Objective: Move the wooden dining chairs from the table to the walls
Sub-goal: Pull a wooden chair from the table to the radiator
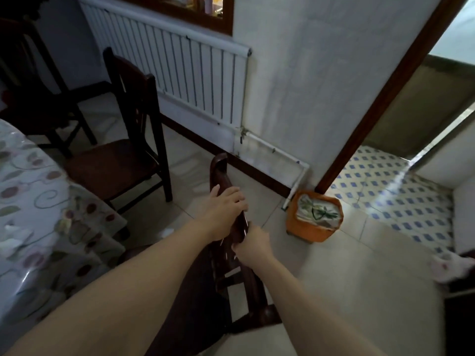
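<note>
A dark wooden dining chair (218,173) stands right below me, seen from above, its backrest top rail running away from me. My left hand (222,209) grips the top rail near its middle. My right hand (253,244) grips the same rail closer to me. A second dark wooden chair (123,160) stands beside the table (38,201), which wears a floral cloth, at the left. A third chair (33,93) sits in shadow at the far left.
A white radiator (180,65) hangs on the wall ahead, with a pipe down to the floor. An orange waste bin (314,217) stands by the wall corner. A wood-framed doorway (385,98) at the right opens onto blue-patterned tiles (385,191). Pale floor tiles lie between.
</note>
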Available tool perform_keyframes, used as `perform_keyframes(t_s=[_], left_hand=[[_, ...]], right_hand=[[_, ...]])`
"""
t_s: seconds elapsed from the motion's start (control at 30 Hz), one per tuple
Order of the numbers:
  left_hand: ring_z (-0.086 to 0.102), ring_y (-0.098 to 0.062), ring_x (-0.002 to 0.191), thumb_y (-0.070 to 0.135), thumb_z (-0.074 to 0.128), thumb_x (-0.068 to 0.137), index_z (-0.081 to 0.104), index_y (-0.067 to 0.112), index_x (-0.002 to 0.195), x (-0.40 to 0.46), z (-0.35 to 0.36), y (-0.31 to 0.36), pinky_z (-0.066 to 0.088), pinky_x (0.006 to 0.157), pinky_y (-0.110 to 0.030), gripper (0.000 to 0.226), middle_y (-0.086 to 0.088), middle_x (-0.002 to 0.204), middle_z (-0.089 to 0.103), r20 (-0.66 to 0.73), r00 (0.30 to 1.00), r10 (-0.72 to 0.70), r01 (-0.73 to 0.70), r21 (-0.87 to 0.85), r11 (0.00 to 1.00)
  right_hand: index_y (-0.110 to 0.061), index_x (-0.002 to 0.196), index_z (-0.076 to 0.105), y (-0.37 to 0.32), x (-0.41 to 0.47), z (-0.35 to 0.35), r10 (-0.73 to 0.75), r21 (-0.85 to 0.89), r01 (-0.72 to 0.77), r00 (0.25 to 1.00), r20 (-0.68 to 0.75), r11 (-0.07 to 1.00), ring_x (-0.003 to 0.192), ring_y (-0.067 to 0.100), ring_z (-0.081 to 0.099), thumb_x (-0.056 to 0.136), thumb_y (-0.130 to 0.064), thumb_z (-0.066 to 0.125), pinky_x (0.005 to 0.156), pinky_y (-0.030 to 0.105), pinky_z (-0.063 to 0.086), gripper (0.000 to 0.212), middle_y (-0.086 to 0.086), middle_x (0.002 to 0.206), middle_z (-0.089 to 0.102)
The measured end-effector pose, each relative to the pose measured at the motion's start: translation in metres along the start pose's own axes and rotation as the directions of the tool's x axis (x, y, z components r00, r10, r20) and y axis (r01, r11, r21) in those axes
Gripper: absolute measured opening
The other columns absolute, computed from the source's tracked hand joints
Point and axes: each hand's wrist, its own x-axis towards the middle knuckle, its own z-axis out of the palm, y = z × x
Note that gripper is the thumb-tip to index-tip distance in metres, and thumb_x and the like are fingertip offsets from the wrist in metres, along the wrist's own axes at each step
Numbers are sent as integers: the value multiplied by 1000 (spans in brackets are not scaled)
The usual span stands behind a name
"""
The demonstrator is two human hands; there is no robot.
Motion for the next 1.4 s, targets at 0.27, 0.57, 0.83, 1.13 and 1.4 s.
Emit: perform_keyframes(t_s=[0.27, 0.57, 0.83, 1.13, 1.4], left_hand=[[44, -21, 125, 23, 64, 81, 53, 21, 112, 25, -1, -32, 17, 114, -47, 33, 0, 119, 60, 8, 953, 302, -299, 166, 940], [55, -20, 102, 21, 69, 76, 59, 20, 99, 43, -26, -101, 42, 87, -34, 25, 2, 102, 62, 60, 898, 437, -440, 193, 877], [58, -26, 101, 17, 67, 78, 58, 17, 104, 63, -62, -135, 42, 68, -35, 28, -3, 104, 61, 122, 920, 373, -391, 234, 890], [58, -26, 102, 20, 68, 79, 57, 19, 112, 157, -98, -134, 37, 68, -32, 35, -4, 106, 62, 76, 953, 294, -303, 289, 908], [61, -28, 96, 18, 64, 82, 59, 17, 110, 262, -129, -124, 47, 70, -34, 29, -6, 103, 65, 62, 977, 203, -212, 316, 925]], right_hand=[[-11, 111, 58, -17, 13, 2, 114, 85, -120, 991, 69, 989, 88, 27, 64, 82, -2, 55, 64, 32, 51, 30, 12, 99, 66], [-14, 114, 55, -60, 37, 9, 64, 31, -71, 984, 168, 997, 96, 27, 61, 79, 1, 61, 75, 34, 53, 39, 11, 106, 63], [-7, 119, 55, -95, 73, -9, -18, -61, 31, 979, 203, 998, 101, 33, 62, 80, -1, 61, 84, 42, 55, 40, 19, 112, 62], [0, 112, 59, -116, 146, -103, -123, -189, 160, 973, 196, 969, 94, 32, 61, 79, -1, 60, 74, 34, 51, 33, 19, 100, 62], [2, 112, 55, -124, 230, -196, -181, -262, 232, 962, 205, 937, 87, 26, 56, 81, -3, 58, 59, 22, 43, 32, 13, 95, 55]])
